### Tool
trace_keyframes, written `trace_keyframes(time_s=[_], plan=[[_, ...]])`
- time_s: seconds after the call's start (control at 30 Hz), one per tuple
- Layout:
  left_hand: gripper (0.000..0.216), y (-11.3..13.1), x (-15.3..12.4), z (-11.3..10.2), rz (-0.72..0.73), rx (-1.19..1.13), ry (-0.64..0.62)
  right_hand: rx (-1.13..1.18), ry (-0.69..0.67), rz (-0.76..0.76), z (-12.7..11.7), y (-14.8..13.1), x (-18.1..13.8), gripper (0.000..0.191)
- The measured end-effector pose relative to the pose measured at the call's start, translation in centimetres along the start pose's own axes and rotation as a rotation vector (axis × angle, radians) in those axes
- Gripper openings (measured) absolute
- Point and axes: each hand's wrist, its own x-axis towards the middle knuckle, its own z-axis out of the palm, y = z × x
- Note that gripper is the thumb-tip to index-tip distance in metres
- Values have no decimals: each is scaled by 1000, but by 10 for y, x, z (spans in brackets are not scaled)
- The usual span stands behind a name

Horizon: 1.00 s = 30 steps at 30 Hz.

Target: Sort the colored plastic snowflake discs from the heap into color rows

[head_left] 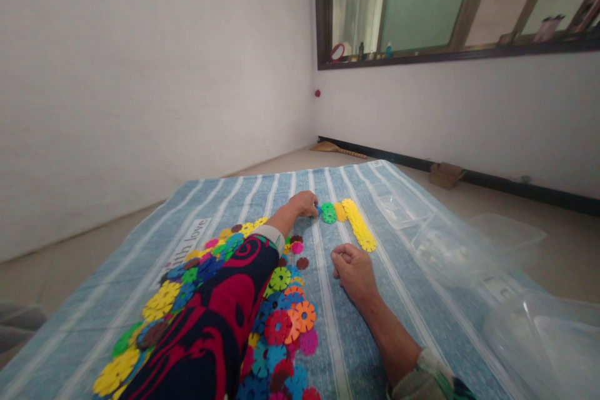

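Note:
My left hand (pixel 304 204) reaches to the far middle of the striped cloth, its fingers closed on the edge of a blue notched plastic disc (pixel 319 209). Right beside that disc lie a green disc (pixel 329 213), an orange-yellow disc (pixel 340 211) and an overlapping row of yellow discs (pixel 360 225). Nearer to me, my right hand (pixel 354 269) rests on the cloth with its fingers curled in, and nothing shows in them. Under and around my left sleeve spreads a heap of mixed-colour discs (pixel 277 327), partly hidden by the arm.
Clear plastic containers (pixel 443 244) and another clear plastic box (pixel 539 337) stand along the right side. Blue-and-white striped cloth (pixel 328 325) covers the table. Beyond its far edge, a broom (pixel 328 147) and a cardboard piece (pixel 446 175) lie on the floor by the wall.

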Motion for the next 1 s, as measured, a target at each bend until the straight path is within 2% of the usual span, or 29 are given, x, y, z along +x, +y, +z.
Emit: trace_keyframes(time_s=[0.43,0.63,1.0], plan=[[58,1,0,0,2,-54,-44,-50,-17,-13,-1,-3,-1,13],[49,3,3,-1,12,-86,-91,-82,-23,-22,-1,-2,-2,14],[46,1,1,0,20,-129,-94,-160,-17,-42,0,2,0,15]])
